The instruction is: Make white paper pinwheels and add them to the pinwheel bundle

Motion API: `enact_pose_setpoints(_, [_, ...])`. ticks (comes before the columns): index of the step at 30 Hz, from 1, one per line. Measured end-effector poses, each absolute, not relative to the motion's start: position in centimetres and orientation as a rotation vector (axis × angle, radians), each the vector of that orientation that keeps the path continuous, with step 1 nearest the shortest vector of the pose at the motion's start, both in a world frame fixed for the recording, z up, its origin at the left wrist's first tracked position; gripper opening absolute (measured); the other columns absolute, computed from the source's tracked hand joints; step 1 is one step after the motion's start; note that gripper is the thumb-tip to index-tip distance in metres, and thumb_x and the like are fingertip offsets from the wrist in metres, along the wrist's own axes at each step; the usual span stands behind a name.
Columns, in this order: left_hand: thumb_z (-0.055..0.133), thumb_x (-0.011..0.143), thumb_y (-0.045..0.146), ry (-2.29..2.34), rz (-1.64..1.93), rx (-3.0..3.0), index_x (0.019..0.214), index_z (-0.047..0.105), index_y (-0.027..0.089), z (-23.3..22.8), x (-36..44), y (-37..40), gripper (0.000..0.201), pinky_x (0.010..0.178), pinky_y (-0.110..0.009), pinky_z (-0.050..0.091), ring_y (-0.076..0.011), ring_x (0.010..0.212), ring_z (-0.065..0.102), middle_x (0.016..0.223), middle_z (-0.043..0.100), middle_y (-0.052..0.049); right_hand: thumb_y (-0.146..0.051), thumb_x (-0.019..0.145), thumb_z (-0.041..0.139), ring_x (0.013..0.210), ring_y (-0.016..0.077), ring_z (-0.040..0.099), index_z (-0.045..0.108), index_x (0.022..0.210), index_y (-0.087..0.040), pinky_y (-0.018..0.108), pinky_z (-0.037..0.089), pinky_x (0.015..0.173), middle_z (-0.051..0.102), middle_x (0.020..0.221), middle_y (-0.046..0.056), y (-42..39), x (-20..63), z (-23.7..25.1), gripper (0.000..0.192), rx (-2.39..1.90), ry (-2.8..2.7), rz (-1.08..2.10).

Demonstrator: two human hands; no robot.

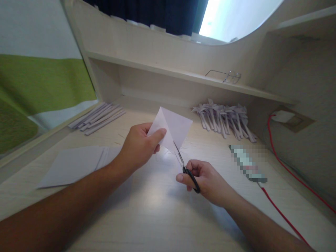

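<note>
"What's nearest us?"

"The right hand (207, 180), curled around the black handles of the scissors (185, 170). Their slim metal blades point away over the pale bench (157, 217). How far apart those blades are, I can't tell from here."

"And the left hand (143, 143)?"

"Closed in a pinch, thumb on top, on a white paper square (178, 126). It's up in front of the person, over the middle of the bench, and the blades meet its lower edge."

"What lies about them?"

"A smooth, flat paper stack (76, 164) to the left, its edges slightly fanned. On the right, a flat slab (248, 164) blurred into blocks, with a red cable (282, 213) trailing from it. The bench is light, faintly grained and shiny under the hands."

"Further back?"

"Thin paper tubes (102, 119) lying side by side at the left; at the right, a crowded row of paper pinwheels (225, 117), all crumpled points and rolled stems. Above runs a pale shelf (168, 71) with wire-framed glasses (232, 77), and beyond it a dark blue curtain (147, 14) beside a bright opening."

"How does the square look?"

"Crisp and plain, one corner pointing up, a straight diagonal crease running down from it."
</note>
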State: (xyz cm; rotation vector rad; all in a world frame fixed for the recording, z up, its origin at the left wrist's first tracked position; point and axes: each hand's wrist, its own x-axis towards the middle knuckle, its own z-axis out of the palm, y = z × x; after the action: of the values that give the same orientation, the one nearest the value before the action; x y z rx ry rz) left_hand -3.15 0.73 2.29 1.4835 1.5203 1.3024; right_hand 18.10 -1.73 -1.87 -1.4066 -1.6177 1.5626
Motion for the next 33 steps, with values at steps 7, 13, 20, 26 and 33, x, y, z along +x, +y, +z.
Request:
enact_pose_setpoints(7, [0.064,0.086,0.035,1.389,1.229,1.542,0.054,0.057,0.018,1.4,-3.0,0.7,0.037,0.042,-0.023,0.029,-0.0088,0.039,0.041,0.045,0.055,0.005,-0.050,0.071,0.087,0.051,0.0094,0.045,0.053,0.071,-0.021,0.024,0.029,0.050,0.059,0.057,-0.004,-1.8,18.0,-1.7,0.045,-1.345,-1.566,1.611])
enact_pose_setpoints(13, [0.066,0.087,0.033,1.367,1.220,1.553,0.054,0.057,0.017,1.3,-2.9,0.7,0.037,0.045,-0.021,0.034,-0.0085,0.043,0.047,0.046,0.056,0.005,-0.048,0.073,0.086,0.054,0.0095,0.046,0.054,0.071,-0.020,0.024,0.031,0.052,0.058,0.059,-0.004,-1.7,18.0,-1.7,0.043,-1.339,-1.586,1.594])
enact_pose_setpoints(20, [0.068,0.085,0.035,1.292,1.264,1.511,0.064,0.065,0.016,1.1,-3.3,1.1,0.029,0.046,-0.021,0.039,-0.0100,0.046,0.053,0.051,0.060,0.003,-0.049,0.072,0.086,0.050,0.0092,0.044,0.053,0.069,-0.021,0.025,0.028,0.050,0.058,0.055,-0.004,-1.6,18.1,-1.6,0.043,-1.396,-1.598,1.544])
enact_pose_setpoints(26, [0.070,0.083,0.036,1.224,1.250,1.482,0.068,0.069,0.014,0.9,-3.2,1.3,0.027,0.047,-0.021,0.044,-0.0112,0.049,0.056,0.056,0.062,0.002,-0.048,0.071,0.086,0.051,0.0091,0.045,0.052,0.069,-0.021,0.024,0.028,0.050,0.059,0.056,-0.004,-1.6,17.9,-1.5,0.044,-1.391,-1.582,1.548])
enact_pose_setpoints(33, [0.070,0.083,0.038,1.211,1.231,1.477,0.068,0.068,0.014,0.8,-3.2,1.1,0.029,0.048,-0.022,0.045,-0.0114,0.050,0.056,0.057,0.063,0.001,-0.049,0.073,0.085,0.052,0.0093,0.045,0.052,0.068,-0.021,0.025,0.030,0.051,0.058,0.056,-0.004,-1.5,17.9,-1.6,0.044,-1.362,-1.595,1.534])
